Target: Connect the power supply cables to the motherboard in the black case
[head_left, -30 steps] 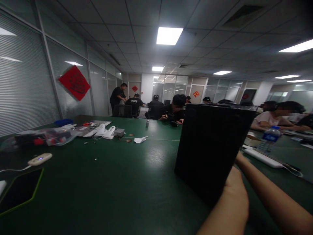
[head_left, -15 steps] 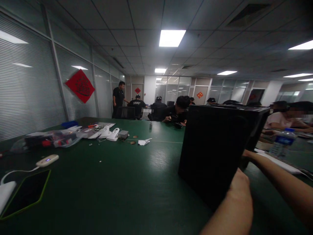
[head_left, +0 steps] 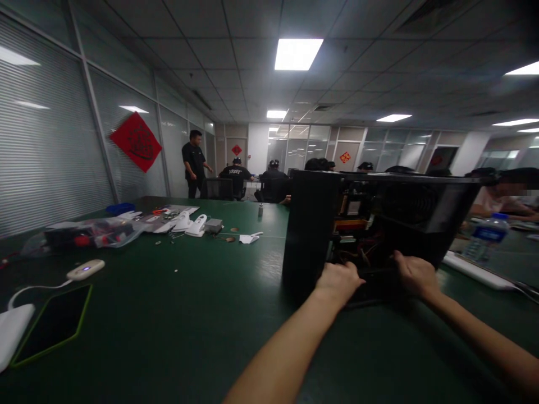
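Observation:
A black computer case (head_left: 309, 224) stands upright on the green table (head_left: 189, 331), its open side facing me. Inside it I see a fan, a circuit board with red and yellow parts, and a tangle of cables. My left hand (head_left: 340, 279) is closed on the lower frame of the opening, towards its left end. Farther right, my right hand (head_left: 415, 274) grips the same lower part of the case, its fingers partly hidden inside.
To the left lie a phone with a green edge (head_left: 54, 325), a white device with a lit display (head_left: 86, 270) and a plastic bag of parts (head_left: 96, 233). White handheld devices (head_left: 196, 225) lie farther back. A water bottle (head_left: 488, 235) stands right of the case. Several people sit beyond.
The case has turned so that its open side now faces me, and its left edge has shifted left. Both hands have come into fuller view on its lower frame.

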### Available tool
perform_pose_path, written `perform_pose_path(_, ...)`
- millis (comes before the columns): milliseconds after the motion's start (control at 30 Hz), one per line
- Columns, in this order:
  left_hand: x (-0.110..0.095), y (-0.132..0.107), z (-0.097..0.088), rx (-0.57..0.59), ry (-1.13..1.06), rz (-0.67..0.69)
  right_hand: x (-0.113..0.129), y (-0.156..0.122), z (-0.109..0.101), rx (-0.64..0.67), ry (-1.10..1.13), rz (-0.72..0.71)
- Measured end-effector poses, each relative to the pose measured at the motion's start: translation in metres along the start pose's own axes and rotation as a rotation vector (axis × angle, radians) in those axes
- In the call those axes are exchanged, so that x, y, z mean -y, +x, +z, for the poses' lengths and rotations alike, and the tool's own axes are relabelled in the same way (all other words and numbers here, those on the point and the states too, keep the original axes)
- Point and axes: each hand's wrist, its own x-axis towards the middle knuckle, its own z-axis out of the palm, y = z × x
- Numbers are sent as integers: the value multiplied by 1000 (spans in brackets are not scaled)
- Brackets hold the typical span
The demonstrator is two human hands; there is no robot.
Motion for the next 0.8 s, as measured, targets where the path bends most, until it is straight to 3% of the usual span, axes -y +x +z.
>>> perform_pose_path(67,18,-16,-9,36,-13,-20,5,-11,0,14,20,17)
perform_pose_path(133,38,-33,-17,65,-14,-17,21,-23,0,-112,21,-24)
perform_pose_path(300,81,-73,-37,112,35,-11,77,-55,-2,-287,38,-289)
perform_pose_path(467,110,-112,-55,113,109,-15,129,-72,-6,-435,79,-502)
perform_pose_path(633,140,-147,-66,90,204,-8,182,-81,-7,-505,87,-563)
perform_pose_path(800,172,-178,-76,60,263,-19,228,-90,-4,-462,147,-576)
